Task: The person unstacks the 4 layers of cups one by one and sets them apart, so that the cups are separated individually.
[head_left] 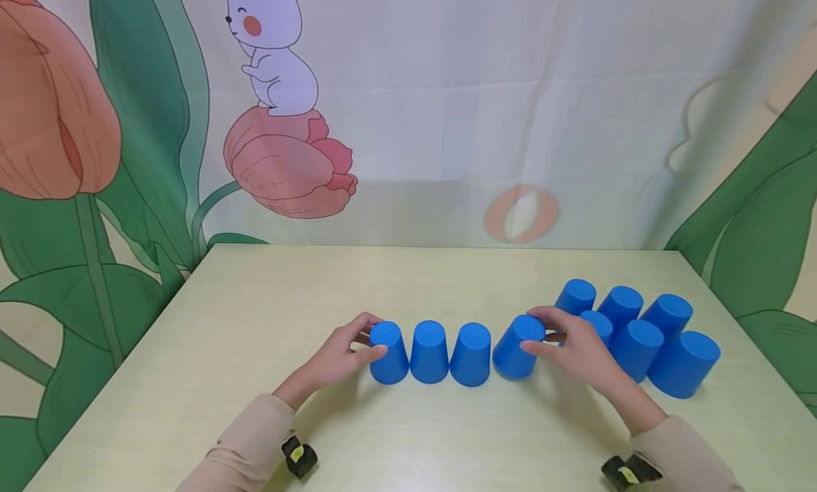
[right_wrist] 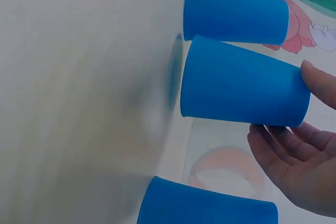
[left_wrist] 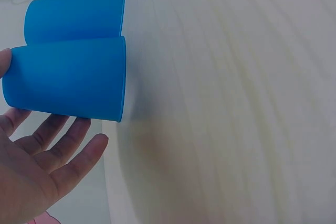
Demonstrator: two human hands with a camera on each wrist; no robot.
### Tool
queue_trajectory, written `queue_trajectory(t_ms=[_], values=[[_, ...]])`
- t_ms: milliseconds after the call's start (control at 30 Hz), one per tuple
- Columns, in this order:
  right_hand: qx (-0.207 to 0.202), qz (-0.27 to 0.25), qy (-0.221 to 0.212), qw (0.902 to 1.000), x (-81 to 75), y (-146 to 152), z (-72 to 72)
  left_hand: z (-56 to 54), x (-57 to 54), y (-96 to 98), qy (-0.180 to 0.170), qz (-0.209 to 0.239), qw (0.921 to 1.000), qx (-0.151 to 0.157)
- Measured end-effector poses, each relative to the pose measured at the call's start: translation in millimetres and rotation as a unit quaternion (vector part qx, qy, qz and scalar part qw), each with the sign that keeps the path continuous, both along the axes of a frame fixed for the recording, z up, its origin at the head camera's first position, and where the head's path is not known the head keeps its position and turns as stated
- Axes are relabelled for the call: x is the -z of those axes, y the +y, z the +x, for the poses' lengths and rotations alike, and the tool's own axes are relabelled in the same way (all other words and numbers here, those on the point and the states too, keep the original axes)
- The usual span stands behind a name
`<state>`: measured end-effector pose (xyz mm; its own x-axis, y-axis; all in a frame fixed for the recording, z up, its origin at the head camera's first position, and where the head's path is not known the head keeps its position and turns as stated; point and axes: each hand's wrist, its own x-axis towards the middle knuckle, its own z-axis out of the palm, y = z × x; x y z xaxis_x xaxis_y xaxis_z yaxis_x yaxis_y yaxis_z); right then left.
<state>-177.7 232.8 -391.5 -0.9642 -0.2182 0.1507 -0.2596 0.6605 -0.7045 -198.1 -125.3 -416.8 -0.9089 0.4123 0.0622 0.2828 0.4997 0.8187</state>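
Blue cups stand upside down in a row across the table. At the left end, my left hand (head_left: 345, 350) holds the outermost blue cup (head_left: 391, 357), thumb on the near side and fingers along its outer side. Two more cups, a second cup (head_left: 430, 354) and a third cup (head_left: 471, 357), stand beside it. My right hand (head_left: 577, 347) pinches the right-end cup (right_wrist: 244, 85) near its closed top between thumb and fingers. That cup leans to the right, and in the right wrist view its rim shows just off the tabletop.
Several more upside-down blue cups (head_left: 684, 364) are bunched at the right, behind and beside my right forearm. The pale table (head_left: 434, 435) ends at a printed curtain (head_left: 415, 137). A black wrist device (head_left: 299, 456) sits at my left sleeve, another (head_left: 628, 472) at my right.
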Motion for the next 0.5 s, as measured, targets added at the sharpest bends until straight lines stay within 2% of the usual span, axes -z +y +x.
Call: queue_trajectory(t_ms=[300, 500], values=[[0.056, -0.007, 0.014, 0.9983, -15.0, 0.5, -22.5, 0.2, -0.5, 0.4, -0.002, -0.001, 1.0, -0.004], [0.102, -0.006, -0.013, 0.9947, -15.0, -4.8, -39.6, 0.0, 0.0, 0.2, -0.001, 0.0, 1.0, -0.002]])
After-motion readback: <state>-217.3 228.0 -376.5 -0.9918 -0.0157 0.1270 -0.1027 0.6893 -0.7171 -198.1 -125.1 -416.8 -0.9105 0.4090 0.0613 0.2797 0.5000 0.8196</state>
